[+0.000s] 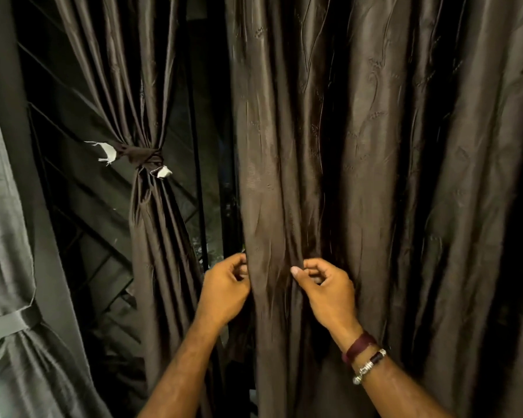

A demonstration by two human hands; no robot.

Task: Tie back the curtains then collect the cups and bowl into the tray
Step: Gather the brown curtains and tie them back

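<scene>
A wide dark brown curtain (375, 176) hangs loose and fills the right half of the view. My left hand (224, 288) grips its left edge low down, fingers curled round the fabric. My right hand (323, 288) pinches a fold of the same curtain a little to the right. A second brown curtain (151, 86) at the left centre is gathered and bound by a knotted brown tie (139, 155) with pale frayed ends. No cups, bowl or tray are in view.
A grey curtain (9, 357) at the far left is gathered with a grey band (12, 324). Behind the curtains a dark window with a diagonal metal grille (82, 191) shows. A dark vertical frame bar (198, 176) stands between the two brown curtains.
</scene>
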